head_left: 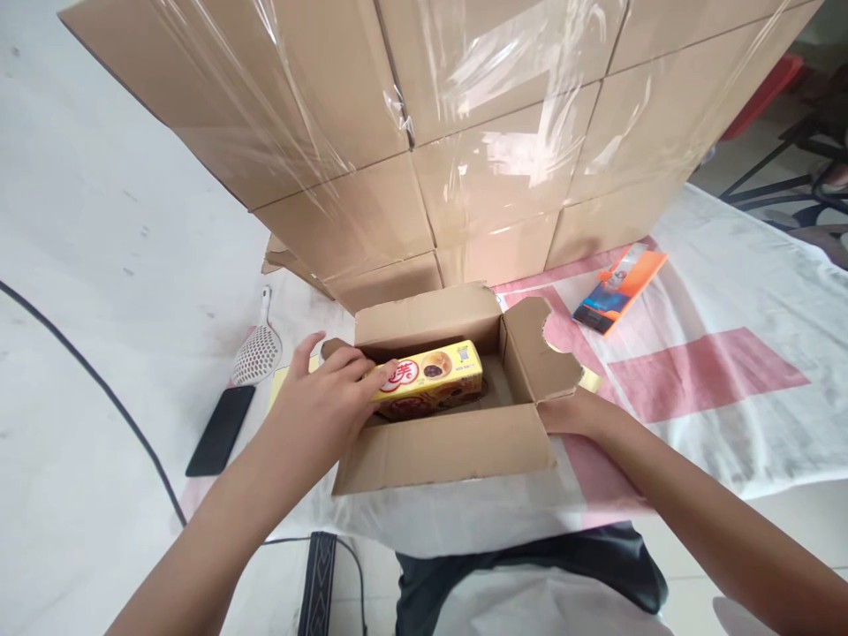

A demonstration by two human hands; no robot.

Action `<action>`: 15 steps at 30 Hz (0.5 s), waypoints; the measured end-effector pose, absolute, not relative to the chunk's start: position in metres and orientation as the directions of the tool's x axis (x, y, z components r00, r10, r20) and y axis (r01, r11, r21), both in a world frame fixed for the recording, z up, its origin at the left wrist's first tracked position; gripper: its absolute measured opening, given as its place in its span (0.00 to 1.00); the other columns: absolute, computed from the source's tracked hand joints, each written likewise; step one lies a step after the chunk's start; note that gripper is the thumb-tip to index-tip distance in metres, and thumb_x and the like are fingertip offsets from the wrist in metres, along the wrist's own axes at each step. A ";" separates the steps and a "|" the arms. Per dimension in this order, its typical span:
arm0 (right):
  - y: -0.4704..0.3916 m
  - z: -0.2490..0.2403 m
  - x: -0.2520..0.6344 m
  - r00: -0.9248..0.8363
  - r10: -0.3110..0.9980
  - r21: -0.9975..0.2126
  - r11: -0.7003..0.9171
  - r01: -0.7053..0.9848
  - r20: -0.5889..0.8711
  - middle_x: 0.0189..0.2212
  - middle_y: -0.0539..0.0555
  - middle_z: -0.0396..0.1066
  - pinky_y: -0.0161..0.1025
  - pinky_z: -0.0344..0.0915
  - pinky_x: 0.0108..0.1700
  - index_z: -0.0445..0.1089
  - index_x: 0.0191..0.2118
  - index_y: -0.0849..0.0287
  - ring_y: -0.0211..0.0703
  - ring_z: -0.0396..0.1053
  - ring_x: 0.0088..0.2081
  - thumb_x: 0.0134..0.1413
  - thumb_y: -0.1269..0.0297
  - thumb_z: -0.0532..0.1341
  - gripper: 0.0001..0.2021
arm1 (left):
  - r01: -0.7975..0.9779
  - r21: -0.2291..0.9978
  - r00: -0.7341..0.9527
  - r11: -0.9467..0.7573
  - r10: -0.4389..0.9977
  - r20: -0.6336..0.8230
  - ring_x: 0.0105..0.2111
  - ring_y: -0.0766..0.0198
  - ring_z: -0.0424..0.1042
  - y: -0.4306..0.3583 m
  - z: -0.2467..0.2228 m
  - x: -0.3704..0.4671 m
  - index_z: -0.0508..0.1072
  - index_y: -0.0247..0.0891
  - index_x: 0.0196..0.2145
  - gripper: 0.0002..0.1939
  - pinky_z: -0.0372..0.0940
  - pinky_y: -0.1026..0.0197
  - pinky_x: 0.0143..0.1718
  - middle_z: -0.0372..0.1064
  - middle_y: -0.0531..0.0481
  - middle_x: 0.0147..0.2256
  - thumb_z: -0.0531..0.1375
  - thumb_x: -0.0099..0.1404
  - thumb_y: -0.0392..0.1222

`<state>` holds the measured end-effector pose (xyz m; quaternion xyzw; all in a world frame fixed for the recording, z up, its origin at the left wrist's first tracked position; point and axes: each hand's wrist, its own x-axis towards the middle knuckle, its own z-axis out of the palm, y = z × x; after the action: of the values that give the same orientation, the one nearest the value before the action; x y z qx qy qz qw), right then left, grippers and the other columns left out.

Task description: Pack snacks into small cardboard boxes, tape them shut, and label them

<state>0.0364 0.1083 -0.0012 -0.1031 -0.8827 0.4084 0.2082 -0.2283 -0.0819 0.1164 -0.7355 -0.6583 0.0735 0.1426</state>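
The long yellow printed snack box (434, 378) lies half inside the open brown cardboard carton (450, 446) on the cloth-covered worktop (722, 353). The left hand (324, 402) grips its end, fingers curled; keep it level. The right hand (563, 413) braces the side flap; its fingers are hidden.

Matt cardboard carton (443, 446), glossy printed yellow packet (434, 375), shiny plastic film (503, 168) over boxes.

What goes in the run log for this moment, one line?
left hand: holds yellow snack box inside open carton | right hand: at carton's right flap, mostly hidden | nearby: phone, orange packet
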 end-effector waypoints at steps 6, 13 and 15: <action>0.109 0.005 0.039 -0.905 0.369 -0.799 0.599 0.057 0.213 0.41 0.54 0.81 0.52 0.77 0.49 0.77 0.36 0.52 0.59 0.77 0.46 0.55 0.57 0.65 0.06 | 0.929 -0.367 0.124 -0.047 0.974 0.188 0.51 0.47 0.75 -0.069 0.113 -0.226 0.79 0.40 0.44 0.11 0.59 0.41 0.54 0.82 0.48 0.47 0.56 0.75 0.38; 0.109 0.004 0.039 -0.898 0.404 -0.814 0.571 0.101 0.172 0.48 0.56 0.80 0.56 0.74 0.57 0.78 0.40 0.53 0.62 0.76 0.52 0.55 0.55 0.66 0.10 | 0.933 -0.356 0.112 -0.060 0.986 0.127 0.55 0.46 0.72 -0.070 0.113 -0.230 0.77 0.38 0.47 0.09 0.59 0.43 0.53 0.80 0.44 0.49 0.59 0.73 0.39; 0.109 0.002 0.039 -0.899 0.413 -0.820 0.560 0.121 0.149 0.46 0.56 0.80 0.57 0.75 0.57 0.78 0.42 0.53 0.63 0.75 0.54 0.54 0.54 0.68 0.13 | 0.924 -0.382 0.055 -0.017 0.995 0.087 0.52 0.45 0.74 -0.065 0.115 -0.226 0.75 0.35 0.47 0.10 0.60 0.43 0.52 0.79 0.39 0.47 0.62 0.70 0.39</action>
<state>0.0394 0.1092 0.0021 -0.1537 -0.8676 0.4433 0.1645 -0.2258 -0.0652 0.1145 -0.7057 -0.6797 0.1033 0.1711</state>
